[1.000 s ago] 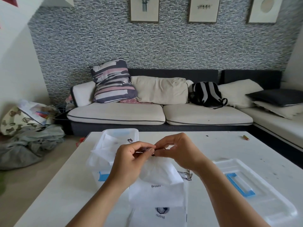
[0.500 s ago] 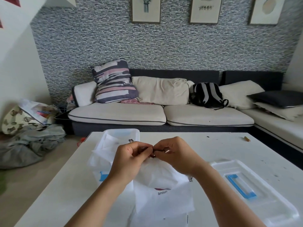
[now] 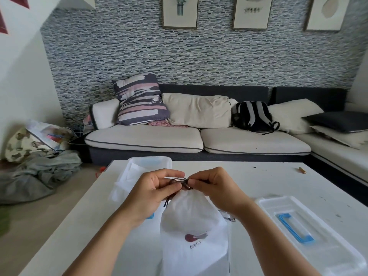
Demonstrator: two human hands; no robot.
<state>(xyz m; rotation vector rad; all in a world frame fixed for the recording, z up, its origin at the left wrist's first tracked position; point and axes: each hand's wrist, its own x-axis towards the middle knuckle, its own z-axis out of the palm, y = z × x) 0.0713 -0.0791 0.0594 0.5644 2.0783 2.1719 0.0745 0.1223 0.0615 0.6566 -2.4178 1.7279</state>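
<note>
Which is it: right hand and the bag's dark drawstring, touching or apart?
Touching. The head view shows the right hand pinching the dark drawstring above the white bag.

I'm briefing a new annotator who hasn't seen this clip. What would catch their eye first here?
First, the hands at the centre: the left hand and right hand pinch a dark brown cord at the gathered neck of a white fabric bag printed "broun", standing on the white table. To the right lies a clear plastic lid with a blue handle; behind, a striped pink-and-grey cushion leans on the cream sofa.
</note>
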